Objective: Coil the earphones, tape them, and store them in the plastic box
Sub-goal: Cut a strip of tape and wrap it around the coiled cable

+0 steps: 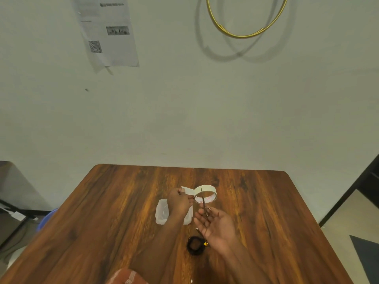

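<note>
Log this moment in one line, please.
left hand: pinches tape strip | right hand: holds scissors | earphones: coiled on table

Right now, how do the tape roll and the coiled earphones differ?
The tape roll is pale and held up off the table; the coiled earphones are black and lie flat on the table, nearer the person. The left hand pinches the tape's pulled-out end, while neither hand touches the earphones. Both form rings.
</note>
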`<state>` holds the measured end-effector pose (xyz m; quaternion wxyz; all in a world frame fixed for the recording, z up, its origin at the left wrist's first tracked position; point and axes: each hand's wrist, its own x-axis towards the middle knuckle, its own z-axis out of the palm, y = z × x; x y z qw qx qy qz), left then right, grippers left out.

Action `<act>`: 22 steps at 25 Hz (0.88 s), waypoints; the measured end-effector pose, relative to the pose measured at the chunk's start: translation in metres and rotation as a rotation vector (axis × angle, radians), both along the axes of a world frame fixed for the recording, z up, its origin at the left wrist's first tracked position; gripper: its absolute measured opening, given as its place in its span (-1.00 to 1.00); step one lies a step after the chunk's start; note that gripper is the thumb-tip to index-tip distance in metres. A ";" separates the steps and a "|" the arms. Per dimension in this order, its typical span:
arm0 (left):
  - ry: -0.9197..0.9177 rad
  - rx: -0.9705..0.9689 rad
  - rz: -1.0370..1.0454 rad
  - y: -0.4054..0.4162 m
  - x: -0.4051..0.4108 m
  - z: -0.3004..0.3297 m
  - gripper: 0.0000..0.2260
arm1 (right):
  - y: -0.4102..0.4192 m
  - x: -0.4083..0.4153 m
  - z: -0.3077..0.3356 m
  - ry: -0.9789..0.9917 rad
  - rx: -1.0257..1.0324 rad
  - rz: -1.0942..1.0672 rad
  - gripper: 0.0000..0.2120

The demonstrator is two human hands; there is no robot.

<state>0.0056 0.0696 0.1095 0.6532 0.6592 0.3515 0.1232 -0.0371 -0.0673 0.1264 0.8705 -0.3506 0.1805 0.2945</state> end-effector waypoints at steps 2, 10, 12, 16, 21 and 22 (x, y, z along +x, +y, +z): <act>-0.009 -0.015 -0.004 0.000 0.001 0.004 -0.90 | -0.001 0.003 -0.001 0.004 0.035 0.014 -0.74; -0.028 -0.022 -0.033 -0.001 0.004 0.014 -0.90 | 0.003 0.008 -0.013 -0.231 -0.266 0.246 -0.59; -0.025 0.001 -0.036 -0.002 0.004 0.016 -0.91 | 0.004 0.011 -0.013 -0.260 -0.311 0.259 -0.62; -0.017 0.111 -0.061 -0.003 0.005 0.017 -0.90 | 0.008 0.018 -0.011 -0.281 -0.308 0.238 -0.65; -0.015 0.166 -0.073 -0.006 0.003 0.020 -0.89 | 0.011 0.026 -0.009 -0.292 -0.266 0.205 -0.63; -0.022 0.173 -0.077 -0.006 0.002 0.020 -0.89 | 0.011 0.026 -0.008 -0.300 -0.261 0.206 -0.64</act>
